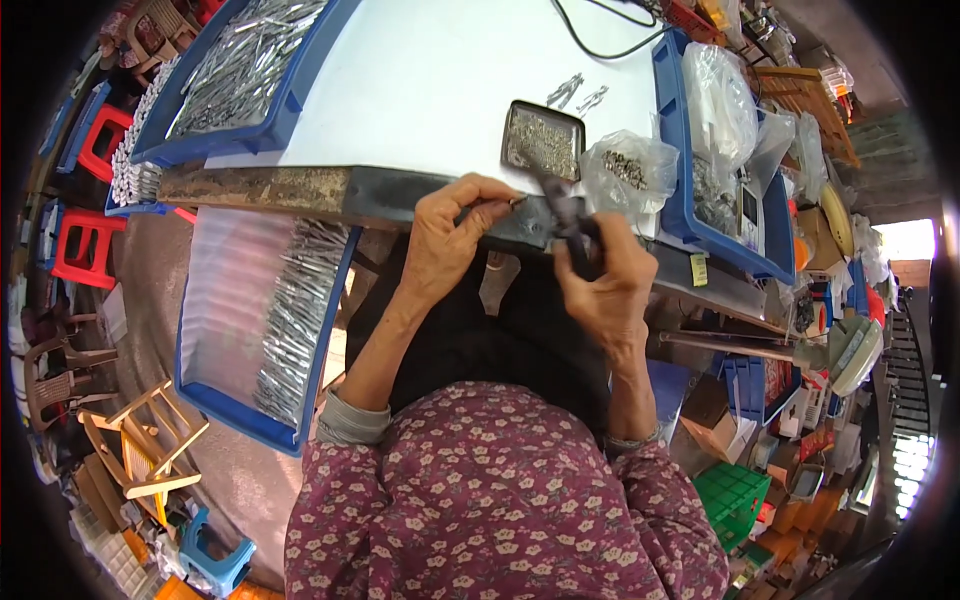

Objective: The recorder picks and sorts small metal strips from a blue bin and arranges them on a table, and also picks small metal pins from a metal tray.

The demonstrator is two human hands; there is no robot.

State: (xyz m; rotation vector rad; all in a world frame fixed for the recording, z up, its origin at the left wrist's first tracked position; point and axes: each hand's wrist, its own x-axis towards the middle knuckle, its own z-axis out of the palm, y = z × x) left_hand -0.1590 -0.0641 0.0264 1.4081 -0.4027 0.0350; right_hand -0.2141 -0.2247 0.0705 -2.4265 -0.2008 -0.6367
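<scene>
My left hand (447, 236) is closed in a pinch at the table's front edge. A tiny dark piece (517, 201) shows at its fingertips, too small to name. My right hand (612, 283) is wrapped around a dark hand tool (570, 218), smeared by motion, whose tip points up and left toward the tray. Just beyond the tool lies a small black-rimmed tray (543, 140) of tiny metal parts. Right of it sits a clear plastic bag (628, 172) with small brownish parts. Several slim silvery metal pieces (566, 91) rest on the white tabletop behind the tray.
Blue bins stand at left (228, 143), full of long silvery metal pieces, and at right (712, 247), with plastic bags. A lower blue bin (245, 410) holds more metal pieces beside my left arm. A black cable (590, 48) crosses the far table. Red stools (85, 250) stand left.
</scene>
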